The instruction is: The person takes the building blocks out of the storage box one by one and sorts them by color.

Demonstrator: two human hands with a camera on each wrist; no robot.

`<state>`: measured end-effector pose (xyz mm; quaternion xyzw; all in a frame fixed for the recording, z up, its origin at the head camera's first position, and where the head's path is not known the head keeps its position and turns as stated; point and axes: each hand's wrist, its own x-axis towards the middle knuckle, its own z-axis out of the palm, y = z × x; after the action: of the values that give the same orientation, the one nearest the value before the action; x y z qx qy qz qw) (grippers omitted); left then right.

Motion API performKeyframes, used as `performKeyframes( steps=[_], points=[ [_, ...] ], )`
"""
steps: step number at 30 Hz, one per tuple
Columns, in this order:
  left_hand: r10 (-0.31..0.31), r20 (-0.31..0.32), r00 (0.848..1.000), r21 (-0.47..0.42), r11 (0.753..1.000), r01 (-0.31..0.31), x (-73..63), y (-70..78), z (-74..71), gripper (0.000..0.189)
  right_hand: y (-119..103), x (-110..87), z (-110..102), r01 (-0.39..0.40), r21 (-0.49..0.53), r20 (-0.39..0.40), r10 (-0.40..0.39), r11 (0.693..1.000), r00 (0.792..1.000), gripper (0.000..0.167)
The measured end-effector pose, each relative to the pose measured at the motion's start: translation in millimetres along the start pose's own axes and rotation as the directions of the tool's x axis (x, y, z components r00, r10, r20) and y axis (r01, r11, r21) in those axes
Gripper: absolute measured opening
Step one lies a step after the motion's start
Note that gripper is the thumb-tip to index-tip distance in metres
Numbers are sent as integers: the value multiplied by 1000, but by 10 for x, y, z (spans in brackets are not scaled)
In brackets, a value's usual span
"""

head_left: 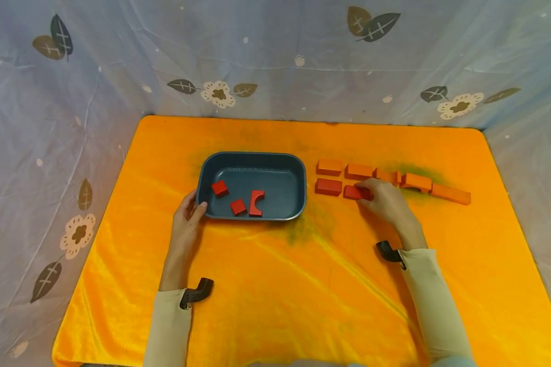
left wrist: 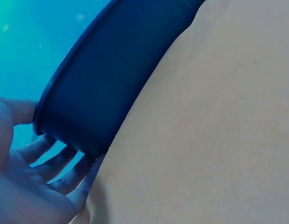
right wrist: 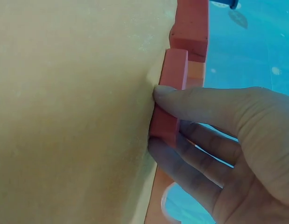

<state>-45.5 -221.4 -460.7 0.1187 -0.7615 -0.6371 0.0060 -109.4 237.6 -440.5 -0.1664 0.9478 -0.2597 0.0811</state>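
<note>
At the near-left corner of a dark blue-grey tray [head_left: 280,188], my left hand [head_left: 183,224] grips the side. Its thumb lies at the rim and its fingers rest against the outer wall [left wrist: 88,93]. Inside the tray are two red cubes [head_left: 220,188] and a red block with a curved notch [head_left: 256,196]. To the right, my right hand [head_left: 390,204] pinches a flat red block [head_left: 351,192] between thumb and fingers, low on the cloth. Another red block [head_left: 328,187] lies just left of it.
Behind the red blocks runs a row of several orange blocks [head_left: 329,167], including an arch [head_left: 416,182] and a long notched block [head_left: 451,194] at its right end. An orange cloth [head_left: 275,285] covers the table. Patterned curtains [head_left: 275,51] hang behind and at both sides.
</note>
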Motion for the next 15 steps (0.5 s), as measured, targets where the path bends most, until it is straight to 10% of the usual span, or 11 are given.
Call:
performKeyframes(
  steps=[15],
  points=[
    [-11,2,1000,4,1000,11,15,8,0,51,8,-8,-16,-3,-30,-7,3,1000,1000,38]
  ],
)
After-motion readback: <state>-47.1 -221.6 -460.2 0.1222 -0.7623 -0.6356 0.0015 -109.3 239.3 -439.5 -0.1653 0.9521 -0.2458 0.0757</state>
